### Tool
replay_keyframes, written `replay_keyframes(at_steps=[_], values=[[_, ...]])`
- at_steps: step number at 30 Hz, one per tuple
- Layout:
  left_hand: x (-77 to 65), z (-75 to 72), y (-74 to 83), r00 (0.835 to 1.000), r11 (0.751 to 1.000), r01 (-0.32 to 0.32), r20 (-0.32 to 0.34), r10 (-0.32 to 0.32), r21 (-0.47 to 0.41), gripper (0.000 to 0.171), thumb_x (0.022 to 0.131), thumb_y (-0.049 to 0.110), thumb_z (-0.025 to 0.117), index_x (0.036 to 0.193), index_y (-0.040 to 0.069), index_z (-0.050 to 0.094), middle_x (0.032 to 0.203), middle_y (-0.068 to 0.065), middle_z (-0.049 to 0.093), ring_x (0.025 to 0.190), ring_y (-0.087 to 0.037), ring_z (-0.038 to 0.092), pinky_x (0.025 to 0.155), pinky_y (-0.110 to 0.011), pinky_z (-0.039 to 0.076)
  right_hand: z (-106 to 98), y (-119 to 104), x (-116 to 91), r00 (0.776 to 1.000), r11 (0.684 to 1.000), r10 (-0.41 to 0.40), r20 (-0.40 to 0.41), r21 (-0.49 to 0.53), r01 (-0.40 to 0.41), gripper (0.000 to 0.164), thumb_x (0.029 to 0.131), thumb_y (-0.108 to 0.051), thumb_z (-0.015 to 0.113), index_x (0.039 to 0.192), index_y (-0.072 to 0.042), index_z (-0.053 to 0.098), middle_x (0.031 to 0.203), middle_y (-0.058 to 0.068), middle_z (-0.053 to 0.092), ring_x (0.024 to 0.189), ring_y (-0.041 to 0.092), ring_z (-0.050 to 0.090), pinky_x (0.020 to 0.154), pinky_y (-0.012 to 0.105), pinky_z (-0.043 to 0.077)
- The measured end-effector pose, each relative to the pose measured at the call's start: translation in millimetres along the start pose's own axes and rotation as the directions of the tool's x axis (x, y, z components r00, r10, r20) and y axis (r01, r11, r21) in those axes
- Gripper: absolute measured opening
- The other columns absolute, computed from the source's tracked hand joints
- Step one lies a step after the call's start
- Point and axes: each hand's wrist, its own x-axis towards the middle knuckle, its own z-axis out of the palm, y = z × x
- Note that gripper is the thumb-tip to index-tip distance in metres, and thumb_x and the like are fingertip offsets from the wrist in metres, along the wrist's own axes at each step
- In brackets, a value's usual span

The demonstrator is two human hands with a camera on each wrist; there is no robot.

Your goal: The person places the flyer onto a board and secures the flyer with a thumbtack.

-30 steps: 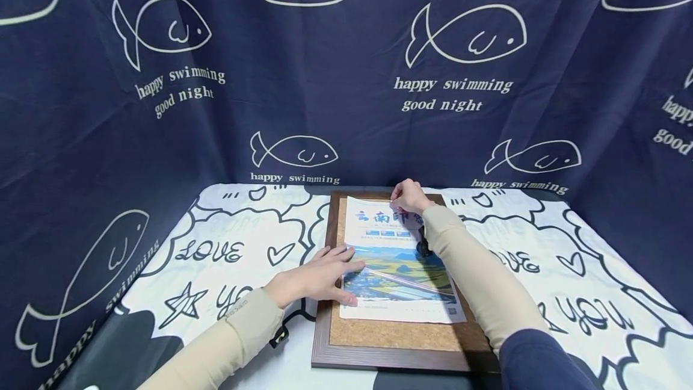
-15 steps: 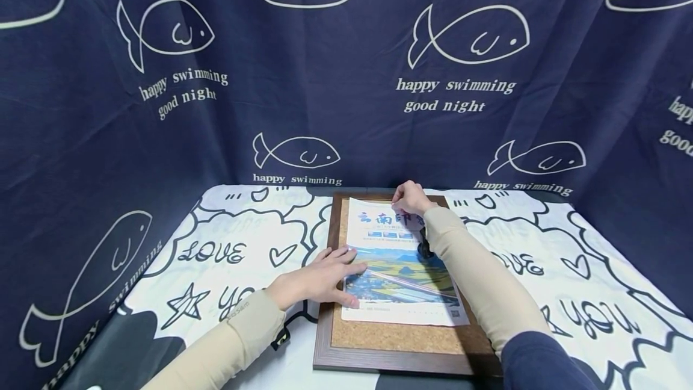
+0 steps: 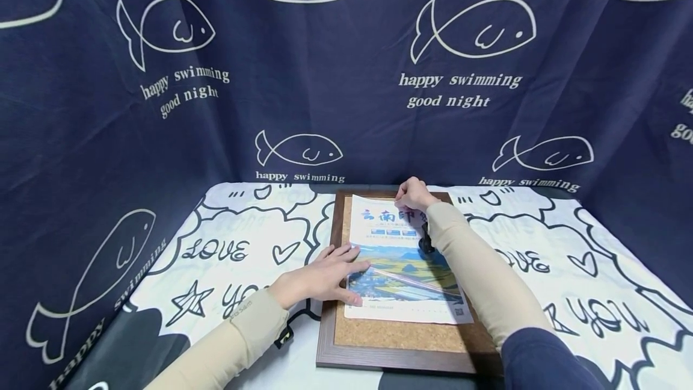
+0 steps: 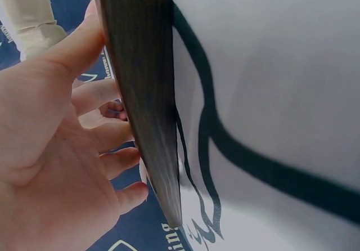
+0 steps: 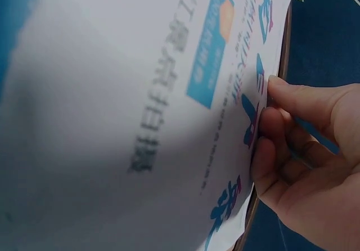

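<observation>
Zero clear change across the last second: both grips sit where they sit a moment earlier, and the slight drift of the whole head view reads as camera sway. One printed sheet (image 3: pixel 403 263) lies face up on the cork board (image 3: pixel 397 336), inside its dark wooden frame (image 3: pixel 400 360), with a bare cork strip at 6 o'clock and a thin one at 9. The frame lies on the cloth-covered bench (image 3: pixel 227 221), dark curtain (image 3: pixel 325 83) behind at 12.

Left grip (image 3: pixel 327 275): fingers spread, flat, reaching over the frame from 9 o'clock, fingertips and thumb on the sheet's left side. Right grip (image 3: pixel 415 195): curled, thumb and fingers pinching at the sheet's top edge, about 12 o'clock. Right wrist view is close and partly blurred, so cannot tell if anything small, say a pin, sits between those fingertips too.

For the work in hand, the lack of change suggests a holding phase: sheet position looks stable against the cork, left side steadied, all finer action probably local to the top edge. No fastening shows on the visible part, so the sheet's stability likely depends on both grips. Slip risk, if any: top edge.
</observation>
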Motion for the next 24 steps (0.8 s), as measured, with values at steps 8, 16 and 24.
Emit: replay_keyframes(at_steps=[8, 16, 24], values=[[0.3, -0.3, -1.2, 1.000, 1.000, 0.001, -0.004, -0.001, -0.003, 0.075, 0.085, 0.053, 0.063, 0.149, 0.023, 0.038, 0.161, -0.011, 0.019, 0.152, -0.029, 0.010, 0.120, -0.057, 0.008, -3.9, 0.3, 3.0, 0.998, 0.997, 0.052, 0.045, 0.055, -0.055, 0.005, 0.076, -0.002, 0.076, 0.078, 0.002, 0.072, 0.068, 0.005, 0.069, 0.063, 0.013, 0.056, 0.056, 0.021, 0.043], [0.0, 0.4, -1.0, 1.000, 1.000, -0.004, -0.004, 0.004, -0.010, 0.075, 0.086, 0.053, 0.063, 0.149, 0.022, 0.038, 0.161, -0.011, 0.019, 0.152, -0.028, 0.009, 0.120, -0.056, 0.008, -3.5, 3.9, 5.2, 0.995, 0.992, 0.084, 0.050, 0.092, -0.089, 0.006, 0.077, -0.002, 0.076, 0.080, 0.001, 0.073, 0.066, 0.001, 0.068, 0.060, 0.012, 0.057, 0.056, 0.020, 0.044], [-1.7, 0.8, -2.4, 1.000, 0.999, -0.014, -0.021, 0.013, -0.038, 0.075, 0.086, 0.053, 0.064, 0.149, 0.021, 0.038, 0.161, -0.012, 0.020, 0.151, -0.031, 0.010, 0.119, -0.058, 0.012, -6.7, 1.8, 1.7, 0.995, 0.992, 0.074, 0.065, 0.098, -0.080, 0.010, 0.082, -0.004, 0.073, 0.089, 0.003, 0.072, 0.068, 0.002, 0.065, 0.061, 0.012, 0.055, 0.059, 0.022, 0.044]])
